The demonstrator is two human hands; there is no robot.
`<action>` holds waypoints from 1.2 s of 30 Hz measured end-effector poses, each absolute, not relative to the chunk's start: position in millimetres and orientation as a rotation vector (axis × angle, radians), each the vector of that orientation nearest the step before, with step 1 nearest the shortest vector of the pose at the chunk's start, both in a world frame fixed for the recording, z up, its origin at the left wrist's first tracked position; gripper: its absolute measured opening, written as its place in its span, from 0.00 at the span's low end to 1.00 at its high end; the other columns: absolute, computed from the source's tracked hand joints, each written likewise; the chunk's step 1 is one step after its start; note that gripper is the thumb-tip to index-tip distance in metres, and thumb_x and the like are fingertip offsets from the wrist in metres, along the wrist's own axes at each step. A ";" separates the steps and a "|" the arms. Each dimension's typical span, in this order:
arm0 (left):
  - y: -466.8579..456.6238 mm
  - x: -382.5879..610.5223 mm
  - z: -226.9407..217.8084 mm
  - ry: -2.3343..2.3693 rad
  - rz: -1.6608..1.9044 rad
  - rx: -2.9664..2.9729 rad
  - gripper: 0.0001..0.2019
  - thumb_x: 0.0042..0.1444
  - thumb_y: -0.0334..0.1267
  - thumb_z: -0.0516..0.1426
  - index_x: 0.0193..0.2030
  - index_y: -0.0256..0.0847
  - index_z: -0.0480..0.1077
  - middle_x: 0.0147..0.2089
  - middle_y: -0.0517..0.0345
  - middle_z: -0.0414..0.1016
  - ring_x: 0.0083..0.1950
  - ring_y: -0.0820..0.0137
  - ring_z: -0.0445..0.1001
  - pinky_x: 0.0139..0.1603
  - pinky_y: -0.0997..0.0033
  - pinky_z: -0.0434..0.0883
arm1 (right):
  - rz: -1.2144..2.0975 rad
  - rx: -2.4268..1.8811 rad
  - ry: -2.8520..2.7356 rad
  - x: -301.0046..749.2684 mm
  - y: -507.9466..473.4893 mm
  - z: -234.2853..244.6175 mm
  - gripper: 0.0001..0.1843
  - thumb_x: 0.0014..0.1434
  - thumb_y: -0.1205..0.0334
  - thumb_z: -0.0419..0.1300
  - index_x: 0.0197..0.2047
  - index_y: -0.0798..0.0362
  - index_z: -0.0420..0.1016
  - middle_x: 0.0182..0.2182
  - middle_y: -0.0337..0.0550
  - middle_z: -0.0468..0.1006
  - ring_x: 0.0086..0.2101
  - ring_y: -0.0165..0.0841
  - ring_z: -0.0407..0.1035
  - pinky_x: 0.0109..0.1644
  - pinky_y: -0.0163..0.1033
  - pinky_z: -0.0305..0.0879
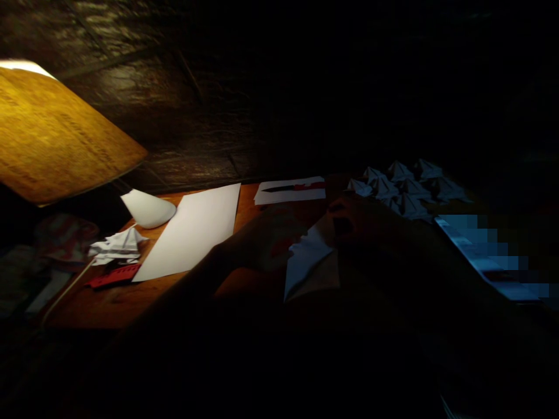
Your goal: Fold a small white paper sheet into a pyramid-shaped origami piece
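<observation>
Dim light leaves both hands mostly in shadow. A partly folded sheet of white paper (311, 250) is held between them above the table's front part. My left hand (273, 238) is closed at the paper's left edge, its fingertips hard to see. At the upper right corner, my right hand (349, 218) has its fingers bent and closed on the same paper. A crease or fold runs slantwise across the paper, with its lower point hanging free.
A large white sheet (196, 233) lies left on the wooden table (87, 311). Behind are smaller sheets (286, 198) under a red-handled knife (301, 187). Several folded paper shapes (408, 185) stand right; another (117, 245) sits left by a red object (113, 275). A lit lampshade (61, 134) hangs upper left.
</observation>
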State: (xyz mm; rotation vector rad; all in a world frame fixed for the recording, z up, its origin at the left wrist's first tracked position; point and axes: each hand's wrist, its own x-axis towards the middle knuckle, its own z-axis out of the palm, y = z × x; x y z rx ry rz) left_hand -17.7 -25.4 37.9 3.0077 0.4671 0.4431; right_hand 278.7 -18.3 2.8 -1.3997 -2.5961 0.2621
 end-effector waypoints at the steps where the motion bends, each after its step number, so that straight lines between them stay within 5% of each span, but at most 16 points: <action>1: -25.8 -17.8 38.8 0.462 0.443 2.999 0.14 0.57 0.34 0.59 0.51 0.43 0.72 0.48 0.54 0.82 0.54 0.58 0.76 0.65 0.49 0.67 | 0.259 -1.395 -2.597 279.0 -17.7 2.0 0.37 0.54 0.34 0.68 0.60 0.47 0.81 0.64 0.54 0.72 0.63 0.59 0.64 0.63 0.63 0.65; 15: -19.5 -25.0 33.8 0.461 0.405 2.924 0.07 0.56 0.33 0.55 0.40 0.44 0.73 0.36 0.57 0.79 0.44 0.61 0.75 0.52 0.56 0.70 | 0.249 -1.350 -2.604 279.5 -16.4 2.5 0.41 0.52 0.31 0.68 0.60 0.50 0.81 0.62 0.57 0.74 0.62 0.60 0.64 0.64 0.65 0.64; 23: -16.3 -24.1 29.0 0.624 0.605 2.833 0.07 0.61 0.33 0.54 0.40 0.44 0.74 0.40 0.57 0.81 0.45 0.64 0.77 0.50 0.59 0.71 | 0.256 -1.369 -2.611 279.3 -18.6 3.8 0.38 0.54 0.34 0.68 0.60 0.50 0.80 0.64 0.56 0.73 0.62 0.60 0.65 0.63 0.63 0.66; 30: -7.2 -11.6 4.5 0.591 0.523 2.854 0.12 0.69 0.38 0.54 0.56 0.46 0.74 0.59 0.53 0.80 0.62 0.60 0.74 0.65 0.49 0.68 | 0.250 -1.320 -2.594 282.6 -16.5 -1.3 0.37 0.54 0.33 0.68 0.59 0.48 0.81 0.63 0.55 0.73 0.61 0.58 0.66 0.63 0.64 0.65; 36: -4.6 -7.3 -4.0 0.588 0.490 2.809 0.16 0.68 0.39 0.57 0.61 0.47 0.71 0.62 0.51 0.76 0.66 0.57 0.71 0.67 0.46 0.68 | 0.302 -1.170 -2.587 291.2 -8.5 -12.8 0.44 0.53 0.30 0.68 0.65 0.47 0.78 0.64 0.57 0.71 0.63 0.58 0.64 0.66 0.64 0.61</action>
